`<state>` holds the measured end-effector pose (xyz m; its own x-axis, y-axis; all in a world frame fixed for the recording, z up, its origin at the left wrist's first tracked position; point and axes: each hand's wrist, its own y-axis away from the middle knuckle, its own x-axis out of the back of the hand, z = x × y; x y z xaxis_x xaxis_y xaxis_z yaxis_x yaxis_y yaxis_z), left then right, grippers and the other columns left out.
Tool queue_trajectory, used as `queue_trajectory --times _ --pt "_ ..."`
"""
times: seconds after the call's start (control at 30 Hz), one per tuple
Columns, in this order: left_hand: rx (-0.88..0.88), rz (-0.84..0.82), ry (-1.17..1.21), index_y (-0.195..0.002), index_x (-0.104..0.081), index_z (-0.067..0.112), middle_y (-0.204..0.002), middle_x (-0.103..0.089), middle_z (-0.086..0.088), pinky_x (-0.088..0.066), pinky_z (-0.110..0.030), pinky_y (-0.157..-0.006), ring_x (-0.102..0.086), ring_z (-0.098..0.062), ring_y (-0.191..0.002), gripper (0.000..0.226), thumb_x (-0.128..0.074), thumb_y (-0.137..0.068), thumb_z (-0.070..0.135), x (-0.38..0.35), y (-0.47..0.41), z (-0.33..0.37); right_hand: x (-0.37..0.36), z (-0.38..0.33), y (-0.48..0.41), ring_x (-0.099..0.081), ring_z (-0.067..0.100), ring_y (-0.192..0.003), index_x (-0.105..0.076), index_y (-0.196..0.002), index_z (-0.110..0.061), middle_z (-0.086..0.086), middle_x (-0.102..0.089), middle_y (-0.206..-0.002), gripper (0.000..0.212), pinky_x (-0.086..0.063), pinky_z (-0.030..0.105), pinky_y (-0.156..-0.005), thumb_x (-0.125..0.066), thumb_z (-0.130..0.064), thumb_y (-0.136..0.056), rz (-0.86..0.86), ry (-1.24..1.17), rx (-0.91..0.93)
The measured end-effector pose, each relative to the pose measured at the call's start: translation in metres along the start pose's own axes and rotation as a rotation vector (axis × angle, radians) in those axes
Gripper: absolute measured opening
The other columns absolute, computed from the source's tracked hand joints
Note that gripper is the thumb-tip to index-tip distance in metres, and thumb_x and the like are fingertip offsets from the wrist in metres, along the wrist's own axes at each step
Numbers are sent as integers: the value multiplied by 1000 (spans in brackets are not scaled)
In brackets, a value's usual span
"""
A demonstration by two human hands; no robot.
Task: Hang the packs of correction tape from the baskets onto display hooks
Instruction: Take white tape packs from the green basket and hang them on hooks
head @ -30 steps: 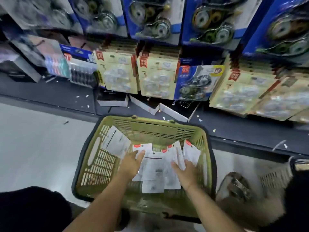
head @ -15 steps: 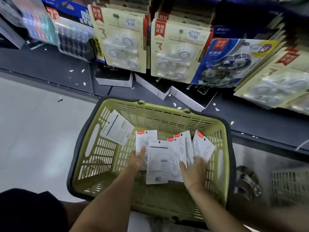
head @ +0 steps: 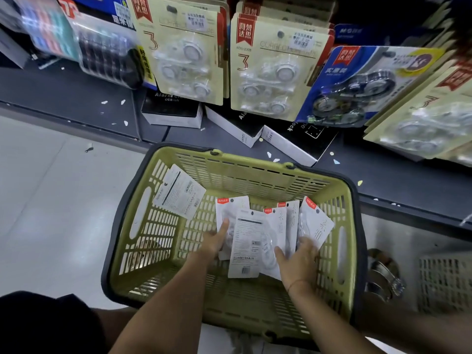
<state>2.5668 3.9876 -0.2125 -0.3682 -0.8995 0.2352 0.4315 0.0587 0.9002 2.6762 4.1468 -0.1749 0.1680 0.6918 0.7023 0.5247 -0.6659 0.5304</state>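
- Nearest, 2 bare forearms reaching down into a green basket [head: 255, 172] with a dark rim.
- Left hand [head: 215, 242]: fingers straight and together, pressing flat on the left edge of a fan of white correction tape packs [head: 246, 241].
- Right hand [head: 297, 261]: thumb spread onto the fan's right side, fingers bent down over the packs; cannot tell whether pinching any.
- Between both hands, 5 packs overlapping inside the basket, red tags at the top, 1 turned print side up.
- Farther left in the same basket, 1 more pack [head: 178, 194], apart from the fan, leaning against the slotted wall.
- Beyond the basket, a dark shelf base [head: 408, 190] strewn with paper bits, carrying black-and-white boxes [head: 171, 112].
- Above these, hanging beige packs [head: 270, 65] marked 3 in 2 rows side by side, and just right of them a blue pack [head: 357, 85].
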Motion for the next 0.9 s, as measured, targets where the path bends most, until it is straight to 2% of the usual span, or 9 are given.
queue_trajectory --times 0.07,0.2,0.33,0.47,0.53,0.6,0.67,0.8,0.9 --pt "-32 -54 7 -110 -60 13 -114 -66 -11 -52 -41 -89 -63 -28 -101 48 -51 -95 57 -4 2 -1 -5 6 -2 -59 31 -109 -39 -135 -7 11 -55 -130 62 -49 35 -82 -70 -30 -86 -73 -39 3" --pt "-3 -98 29 -127 -50 16 -121 -63 -13 -54 -46 -89 -64 -30 -105 64 -44 -91 69 -13 5 -5 -13 11 -13 -52 31 -122 -38 -136 -10 9 -53 -135 67 -46 38 -96 -73 -35 -84 -214 -113 -36" --pt "1 -180 191 -112 -59 14 -105 -71 -13 -53 -35 -71 -68 -28 -87 58 -26 -102 60 -20 14 -6 -16 4 -28 -45 33 -130 -31 -146 -14 9 -44 -145 79 -43 40 -100 -74 -33 -82 -210 -185 -89" --pt "-15 -218 111 -121 -56 11 -95 -68 -11 -53 -30 -66 -63 -20 -72 49 -38 -102 52 -28 14 -13 -16 2 -35 -52 30 -123 -48 -135 -15 6 -55 -134 51 -45 37 -97 -65 -29 -90 -270 -160 -74" --pt "-77 -148 -77 -131 -51 15 -113 -60 -8 -52 -27 -69 -60 -16 -83 52 -51 -97 54 -31 12 -16 -12 2 -34 -58 26 -112 -58 -121 -19 4 -63 -123 30 -49 37 -93 -62 -27 -92 -321 -221 -43" --pt "-97 -107 -133 -138 -44 20 -137 -48 -8 -54 -38 -88 -57 -25 -110 66 -60 -88 60 -30 9 -17 -8 3 -32 -62 23 -107 -61 -115 -24 2 -67 -117 21 -52 40 -94 -61 -23 -93 -364 -374 -47" --pt "-105 -125 -104 -144 -39 20 -145 -41 -9 -49 -50 -102 -50 -31 -125 77 -65 -84 60 -26 9 -15 -4 4 -30 -64 22 -104 -61 -112 -28 0 -68 -114 18 -53 43 -93 -60 -22 -95 -410 -498 -66" --pt "-122 -195 -98 -152 -28 17 -152 -37 -11 -43 -50 -108 -44 -33 -134 84 -62 -87 58 -26 18 -8 -2 11 -32 -67 25 -104 -63 -113 -24 5 -70 -115 19 -54 47 -93 -59 -20 -95 -459 -638 -150" --pt "-97 -283 -97 -152 -29 20 -153 -38 -6 -42 -50 -108 -42 -32 -136 102 -64 -74 75 -24 23 -3 1 14 -34 -66 29 -106 -61 -121 -19 6 -70 -116 26 -52 50 -94 -58 -18 -95 -494 -717 -199"
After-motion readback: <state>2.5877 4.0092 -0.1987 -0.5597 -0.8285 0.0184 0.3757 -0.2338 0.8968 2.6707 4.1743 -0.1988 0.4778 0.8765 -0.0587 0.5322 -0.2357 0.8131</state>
